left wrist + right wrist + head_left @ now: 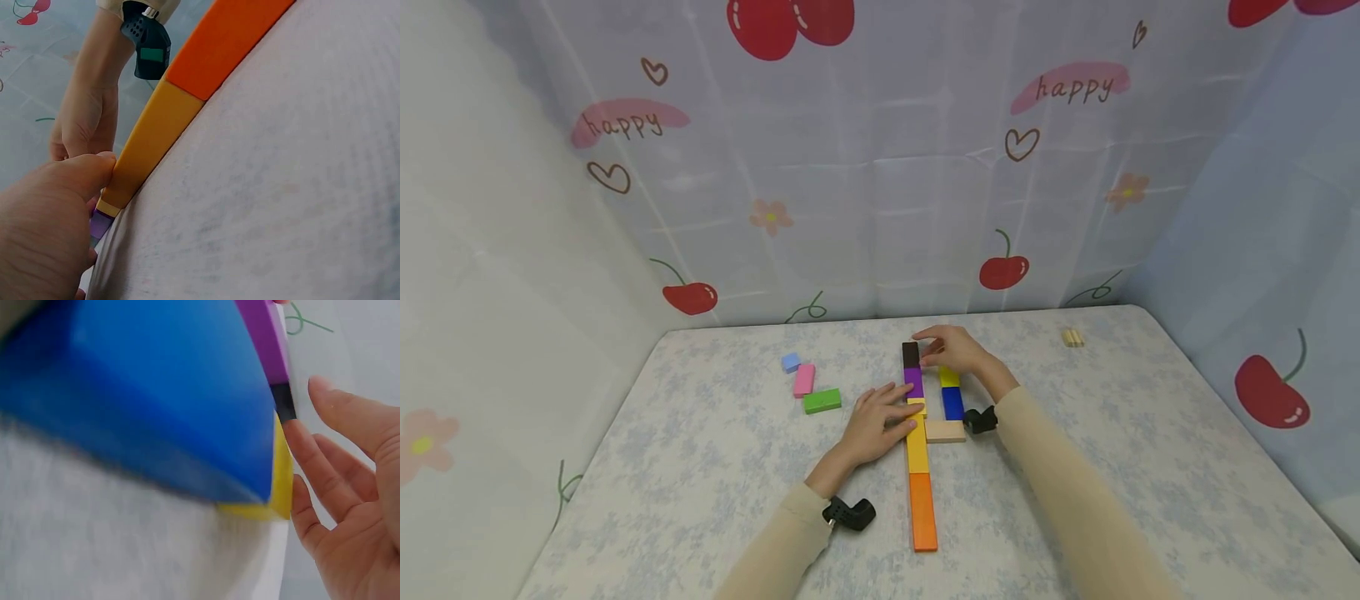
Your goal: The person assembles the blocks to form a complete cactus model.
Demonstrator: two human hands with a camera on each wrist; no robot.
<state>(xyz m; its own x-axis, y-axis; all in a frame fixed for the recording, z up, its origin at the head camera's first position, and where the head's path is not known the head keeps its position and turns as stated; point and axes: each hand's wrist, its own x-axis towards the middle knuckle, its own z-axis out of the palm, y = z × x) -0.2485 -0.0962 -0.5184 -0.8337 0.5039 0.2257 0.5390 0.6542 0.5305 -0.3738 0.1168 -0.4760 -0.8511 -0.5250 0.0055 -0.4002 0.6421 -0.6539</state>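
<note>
A straight line of blocks runs away from the person: an orange block (923,512), a yellow-orange block (917,456), a small yellowish piece, a purple block (913,377) and a black block (910,354) at the far end. Along the line's left side, the left hand (868,427) rests its extended fingertips on the purple and yellow-orange pieces. Beside the black block is the right hand (953,348), with loosely bent fingers. The right wrist view shows its fingertip at the black block (284,402), thumb apart. Nearby, a blue block (952,404) adjoins a yellow block (950,379).
A plain wooden block (946,432) juts right from the line, below the blue block. Left of the hands lie a green block (822,401), a pink block (804,381) and a light-blue block (791,362). Small wooden pieces (1072,337) sit at the back right.
</note>
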